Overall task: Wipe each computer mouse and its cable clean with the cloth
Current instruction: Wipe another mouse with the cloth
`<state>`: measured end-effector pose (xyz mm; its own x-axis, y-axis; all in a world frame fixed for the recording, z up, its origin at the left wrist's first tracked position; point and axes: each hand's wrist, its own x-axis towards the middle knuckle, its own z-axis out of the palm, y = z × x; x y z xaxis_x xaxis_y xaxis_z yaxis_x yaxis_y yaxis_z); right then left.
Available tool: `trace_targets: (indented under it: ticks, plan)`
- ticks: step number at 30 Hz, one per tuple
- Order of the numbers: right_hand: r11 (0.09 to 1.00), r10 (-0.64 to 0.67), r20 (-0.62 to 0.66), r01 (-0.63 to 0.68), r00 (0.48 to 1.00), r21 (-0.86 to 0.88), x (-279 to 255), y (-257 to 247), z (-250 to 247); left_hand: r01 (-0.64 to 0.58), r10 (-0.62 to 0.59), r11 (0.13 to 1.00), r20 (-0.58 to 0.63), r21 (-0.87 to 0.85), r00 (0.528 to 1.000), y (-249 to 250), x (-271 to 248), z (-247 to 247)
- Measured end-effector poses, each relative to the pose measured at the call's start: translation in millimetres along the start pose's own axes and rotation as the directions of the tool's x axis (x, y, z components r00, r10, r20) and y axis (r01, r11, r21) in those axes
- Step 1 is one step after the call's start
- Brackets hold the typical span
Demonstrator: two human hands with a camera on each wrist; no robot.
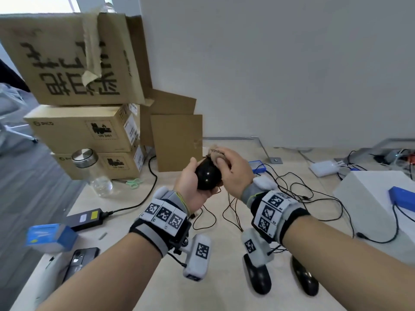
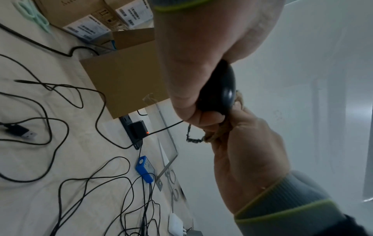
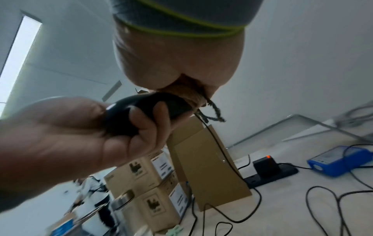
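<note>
My left hand [image 1: 193, 187] grips a glossy black mouse [image 1: 207, 175] held above the table, fingers curled under its body [image 3: 129, 118]. My right hand [image 1: 233, 169] pinches a tan cloth [image 1: 215, 153] with a dark stitched edge and presses it on the mouse's far end [image 2: 220, 129]. The mouse's thin black cable [image 3: 218, 143] hangs down from the front to the table. Two more black mice [image 1: 257, 278] [image 1: 305, 279] lie side by side near the front edge, below my right wrist. Their cables [image 1: 292, 189] tangle across the middle of the table.
Stacked cardboard boxes [image 1: 85, 129] and a leaning one [image 1: 176, 142] stand at back left. A glass jar [image 1: 94, 171], green scissors [image 1: 133, 182], a black power brick [image 1: 86, 218], a phone [image 1: 79, 262] and a blue box [image 1: 50, 237] lie left. A white box [image 1: 377, 203] stands right.
</note>
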<state>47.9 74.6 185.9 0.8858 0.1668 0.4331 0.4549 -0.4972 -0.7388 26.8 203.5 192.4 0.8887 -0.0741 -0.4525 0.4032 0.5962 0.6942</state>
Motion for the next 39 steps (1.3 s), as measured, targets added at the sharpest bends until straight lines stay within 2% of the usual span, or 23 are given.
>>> trace_targets:
  ticks: [2, 4, 6, 8, 10, 12, 13, 15, 18, 20, 21, 22, 23, 25, 26, 28, 30, 32, 34, 37, 38, 39]
  plan:
    - [0.990, -0.137, 0.028, 0.138, 0.990, -0.014, -10, -9, 9, -0.004, 0.004, 0.998, -0.005, -0.068, 1.000, 5, -2, 2]
    - [0.936, -0.342, 0.082, 0.347, 0.936, -0.059, -22, -17, 19, -0.016, 0.017, 0.991, 0.008, -0.131, 1.000, 9, -1, 0]
    - [0.889, -0.442, 0.122, 0.452, 0.889, -0.078, -22, -16, 19, -0.024, 0.026, 0.989, 0.014, -0.143, 1.000, 11, -1, -3]
    - [0.913, -0.389, 0.140, 0.401, 0.911, -0.073, -11, -12, 10, -0.012, 0.016, 0.994, 0.039, -0.107, 0.999, 11, -4, -3]
    - [0.982, -0.180, 0.081, 0.184, 0.980, -0.046, 2, -8, 0, -0.024, 0.024, 1.000, 0.040, -0.003, 0.999, 9, -4, -2]
    - [0.998, 0.042, 0.010, -0.041, 0.999, -0.038, 10, -7, -5, -0.043, 0.038, 0.995, 0.054, 0.087, 0.998, 10, -5, 0]
    - [0.997, 0.068, -0.013, -0.068, 0.998, -0.038, 9, -9, -4, -0.048, 0.043, 0.995, 0.058, 0.092, 0.997, 11, -5, 1]
    - [0.996, -0.071, -0.011, 0.070, 0.997, -0.051, 0, -17, 3, -0.063, 0.062, 0.998, 0.027, 0.016, 0.998, 14, -1, 2]
    - [0.925, -0.359, 0.105, 0.369, 0.927, -0.088, -15, -29, 14, -0.069, 0.069, 0.992, -0.003, -0.105, 0.998, 19, 0, 0]
    - [0.900, -0.413, 0.131, 0.426, 0.901, -0.095, -10, -22, 9, -0.056, 0.060, 0.995, 0.044, -0.079, 0.997, 22, -1, -2]
    - [0.914, -0.386, 0.112, 0.396, 0.916, -0.089, -5, -17, 4, -0.063, 0.065, 0.998, 0.071, -0.031, 0.995, 23, -2, -2]
    - [0.949, -0.303, 0.074, 0.308, 0.950, -0.068, 1, -11, -1, -0.073, 0.069, 0.997, 0.097, 0.036, 0.993, 24, -4, -1]
    - [0.984, -0.177, 0.023, 0.177, 0.984, -0.023, 8, -7, -7, -0.079, 0.068, 0.993, 0.118, 0.088, 0.991, 24, -7, 1]
    - [0.999, 0.029, -0.039, -0.028, 0.999, 0.025, 16, -8, -13, -0.085, 0.069, 0.986, 0.110, 0.145, 0.992, 25, -9, 5]
    - [0.999, 0.029, -0.044, -0.029, 0.999, 0.016, 14, -11, -12, -0.090, 0.078, 0.984, 0.081, 0.151, 0.994, 26, -9, 5]
    - [0.990, -0.137, 0.002, 0.137, 0.991, -0.043, 3, -23, -5, -0.096, 0.093, 0.990, 0.033, 0.103, 0.995, 30, -7, 7]
    - [0.942, -0.314, 0.067, 0.319, 0.947, -0.101, -7, -32, 1, -0.096, 0.096, 0.994, 0.014, 0.043, 0.995, 35, -8, 8]
    - [0.913, -0.385, 0.101, 0.395, 0.917, -0.108, -6, -28, 0, -0.091, 0.091, 0.996, 0.028, 0.017, 0.995, 38, -9, 9]
    - [0.932, -0.353, 0.078, 0.358, 0.932, -0.063, 3, -21, -8, -0.084, 0.082, 0.995, 0.056, 0.047, 0.995, 38, -11, 9]
    - [0.994, -0.102, -0.014, 0.101, 0.995, -0.037, 12, -17, -21, -0.090, 0.081, 0.988, 0.075, 0.127, 0.994, 36, -17, 12]
    - [0.994, -0.084, -0.024, 0.083, 0.996, -0.066, 10, -17, -20, -0.087, 0.081, 0.990, 0.064, 0.110, 0.995, 35, -15, 12]
    - [0.986, -0.137, -0.020, 0.134, 0.990, -0.100, 5, -21, -16, -0.084, 0.080, 0.994, 0.055, 0.070, 0.995, 35, -14, 13]
